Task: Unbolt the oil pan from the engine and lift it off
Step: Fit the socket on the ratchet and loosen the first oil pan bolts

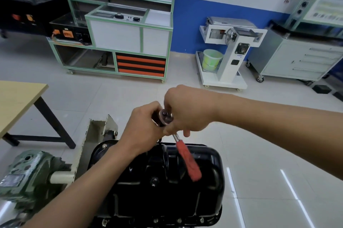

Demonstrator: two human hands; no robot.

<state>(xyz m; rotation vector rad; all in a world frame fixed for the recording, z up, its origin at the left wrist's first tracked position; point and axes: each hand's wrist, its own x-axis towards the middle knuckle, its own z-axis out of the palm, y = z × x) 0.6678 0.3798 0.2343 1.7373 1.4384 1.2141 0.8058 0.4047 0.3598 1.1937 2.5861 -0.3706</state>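
Observation:
The black oil pan [159, 187] sits bolted on the upturned engine at bottom centre, with several bolts along its near flange [178, 220]. Above its far edge I hold a ratchet wrench with a red handle [188, 161]; its round head [165, 116] is up between my hands. My left hand [143, 127] grips something dark under the ratchet head, probably a socket or extension. My right hand [187, 111] curls round the head and the top of the shaft. The handle hangs down over the pan.
A green engine stand gearbox [27, 174] and its grey bracket [96, 135] stand left of the pan. A wooden table [16, 101] is at far left. Green-framed training benches [118, 29], a white machine cart [228, 49] and a grey drawer cabinet [300, 57] line the far wall.

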